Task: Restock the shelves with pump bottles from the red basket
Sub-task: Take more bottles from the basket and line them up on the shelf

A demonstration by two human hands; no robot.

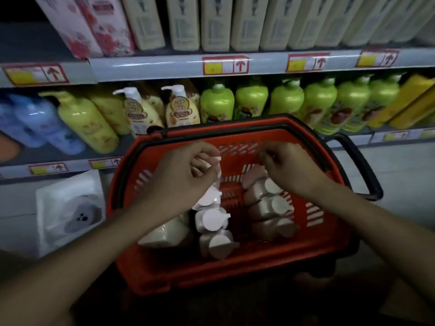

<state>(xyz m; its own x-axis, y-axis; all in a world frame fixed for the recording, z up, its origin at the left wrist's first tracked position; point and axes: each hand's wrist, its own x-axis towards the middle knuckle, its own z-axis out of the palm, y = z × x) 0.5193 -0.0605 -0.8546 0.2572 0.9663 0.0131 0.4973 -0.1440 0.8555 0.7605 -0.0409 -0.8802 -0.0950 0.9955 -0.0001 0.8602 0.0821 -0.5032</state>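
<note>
Fingers of the left hand point(186, 175) curl round the white pump head of one pump bottle point(213, 170), pinching it at the top of the left row in the red basket point(235, 274). Those of the right hand point(286, 167) are bunched and bent above the right row, but whether they pinch anything cannot be told. Below both sets of fingertips more pump bottles point(216, 221) stand upright, caps showing. Beyond the fingers, past the basket's far rim, the shelf point(164, 67) holds matching white-pump bottles point(181, 107). A good lift likely means gripping the neck under the pump, not the nozzle, drawing straight up clear of neighbouring caps, then steadying the body with the free hand.
</note>
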